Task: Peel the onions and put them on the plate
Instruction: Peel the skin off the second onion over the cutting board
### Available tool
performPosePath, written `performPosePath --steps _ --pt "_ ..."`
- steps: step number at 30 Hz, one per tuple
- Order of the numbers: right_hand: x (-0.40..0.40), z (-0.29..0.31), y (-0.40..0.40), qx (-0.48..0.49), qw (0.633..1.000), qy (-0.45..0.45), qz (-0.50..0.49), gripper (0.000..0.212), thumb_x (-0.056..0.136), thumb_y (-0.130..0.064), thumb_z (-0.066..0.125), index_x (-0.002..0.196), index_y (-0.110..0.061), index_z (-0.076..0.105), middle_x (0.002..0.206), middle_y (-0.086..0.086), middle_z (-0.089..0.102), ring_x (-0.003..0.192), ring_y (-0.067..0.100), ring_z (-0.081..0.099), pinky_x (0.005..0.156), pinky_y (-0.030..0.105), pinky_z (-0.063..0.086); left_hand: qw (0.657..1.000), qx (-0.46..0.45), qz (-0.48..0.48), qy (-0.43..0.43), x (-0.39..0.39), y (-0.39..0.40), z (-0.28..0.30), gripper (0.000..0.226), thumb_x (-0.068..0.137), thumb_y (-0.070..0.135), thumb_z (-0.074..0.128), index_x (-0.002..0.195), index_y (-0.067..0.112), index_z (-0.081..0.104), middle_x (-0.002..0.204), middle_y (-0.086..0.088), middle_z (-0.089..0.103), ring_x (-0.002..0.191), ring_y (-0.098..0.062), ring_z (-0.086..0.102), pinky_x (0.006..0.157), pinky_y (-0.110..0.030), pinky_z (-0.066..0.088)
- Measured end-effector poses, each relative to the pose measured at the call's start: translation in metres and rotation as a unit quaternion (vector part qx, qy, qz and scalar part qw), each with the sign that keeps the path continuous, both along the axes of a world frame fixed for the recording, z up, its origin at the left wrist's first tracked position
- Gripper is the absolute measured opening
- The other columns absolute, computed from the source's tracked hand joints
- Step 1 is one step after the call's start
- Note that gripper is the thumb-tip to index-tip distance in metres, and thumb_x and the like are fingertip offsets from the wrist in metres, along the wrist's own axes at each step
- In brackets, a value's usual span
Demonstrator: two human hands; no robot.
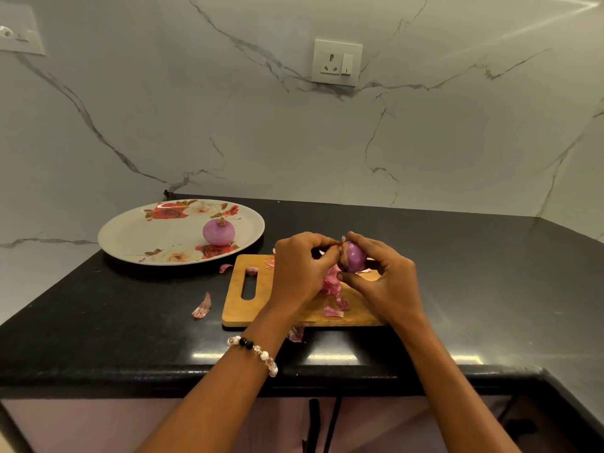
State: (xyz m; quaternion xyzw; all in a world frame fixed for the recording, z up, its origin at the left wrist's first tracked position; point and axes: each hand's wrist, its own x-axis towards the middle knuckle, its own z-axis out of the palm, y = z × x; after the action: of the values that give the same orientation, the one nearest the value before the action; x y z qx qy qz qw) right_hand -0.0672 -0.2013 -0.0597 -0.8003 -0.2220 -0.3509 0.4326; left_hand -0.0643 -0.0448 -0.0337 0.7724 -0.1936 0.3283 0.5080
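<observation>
Beaded bracelet (253, 349) is riding the left wrist while, far left, a peeled onion (219, 232) is sitting on the floral plate (137, 237). Over the wooden cutting board (248, 308), the left hand (299, 273) is pinching loose skin (331, 282) off the second onion (353, 258); the right hand (387, 282) is cupping it, fingers curled round.

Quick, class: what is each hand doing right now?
Left hand: pinches the skin at the onion's top.
Right hand: holds the onion.

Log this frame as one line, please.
step: peeling | right hand: holds onion | left hand: pinches skin | plate: one peeled onion
</observation>
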Motion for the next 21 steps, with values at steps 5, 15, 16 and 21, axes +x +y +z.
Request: performPosePath --steps 5,15,16,21 --pt "0.0012 -0.0029 -0.0002 -0.057 0.997 -0.034 -0.038 0.066 0.069 -0.01 0.089 0.13 -0.011 0.063 0.121 0.005 0.067 0.107 0.018 0.064 0.09 0.013 0.05 0.998 0.038 0.031 -0.03 0.0002 -0.0019 -0.0014 0.013 0.081 0.018 0.072 0.087 0.007 0.074 0.079 -0.004 0.071 0.066 -0.01 0.06 0.062 -0.015 0.049" --pt "-0.0032 -0.0015 0.0052 -0.106 0.99 -0.063 -0.065 0.065 0.071 -0.017 0.088 0.129 -0.004 0.063 0.118 0.009 0.068 0.105 0.021 0.063 0.089 0.019 0.049 0.995 0.067 0.059 -0.052 0.0037 -0.0027 -0.0029 0.011 0.079 0.019 0.071 0.074 0.014 0.064 0.069 0.004 0.06 0.063 -0.009 0.053 0.065 -0.044 0.053" --pt "-0.0035 -0.0015 0.0057 -0.109 0.99 -0.066 -0.063 0.064 0.071 -0.018 0.088 0.128 -0.004 0.063 0.118 0.009 0.068 0.105 0.021 0.063 0.089 0.021 0.051 0.994 0.068 0.06 -0.053 0.0037 -0.0025 -0.0027 0.011 0.08 0.019 0.07 0.074 0.014 0.063 0.068 0.005 0.059 0.063 -0.008 0.052 0.065 -0.043 0.053" --pt "-0.0029 -0.002 0.0056 -0.102 0.991 -0.069 -0.049 0.063 0.071 -0.02 0.087 0.128 -0.004 0.063 0.118 0.008 0.067 0.105 0.022 0.064 0.09 0.024 0.052 0.996 0.072 0.034 -0.045 0.0051 -0.0027 -0.0029 0.013 0.081 0.019 0.066 0.075 0.02 0.055 0.07 0.009 0.053 0.063 -0.007 0.05 0.063 -0.032 0.05"
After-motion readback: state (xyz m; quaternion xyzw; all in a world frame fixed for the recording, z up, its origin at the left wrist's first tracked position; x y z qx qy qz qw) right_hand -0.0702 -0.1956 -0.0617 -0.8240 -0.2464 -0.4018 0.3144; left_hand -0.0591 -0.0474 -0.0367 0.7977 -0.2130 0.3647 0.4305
